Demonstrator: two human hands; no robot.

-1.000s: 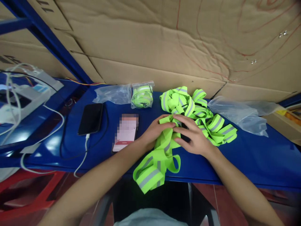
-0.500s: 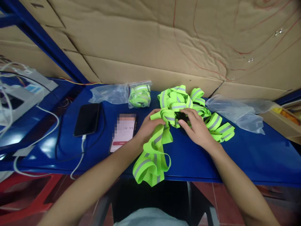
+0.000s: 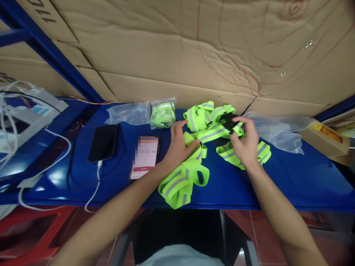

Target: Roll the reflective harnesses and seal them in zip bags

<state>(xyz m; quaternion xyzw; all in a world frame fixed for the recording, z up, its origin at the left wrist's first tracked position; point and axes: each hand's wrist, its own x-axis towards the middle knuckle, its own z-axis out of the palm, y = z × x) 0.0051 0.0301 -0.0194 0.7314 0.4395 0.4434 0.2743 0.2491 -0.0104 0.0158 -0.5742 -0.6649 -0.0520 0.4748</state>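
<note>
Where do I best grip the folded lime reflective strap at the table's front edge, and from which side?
Pinch the stacked folds of the reflective strap at its near end, probably best from the right: the layers bunch together there, while the left hand is at the far end and the left forearm runs past the left side.

Both bare arms reach forward from the bottom of the view, angled inward, with the hands well apart. The left forearm (image 3: 119,210) slants up to the right; its hand (image 3: 179,144) shows its back, the fingers bent at the knuckles and the thumb stretched out to the right, apart from them. Its palm is hidden. The right forearm (image 3: 280,207) slants up to the left, and the right hand (image 3: 246,142) has its fingers curved leftward above the thumb in a pinch.
</note>
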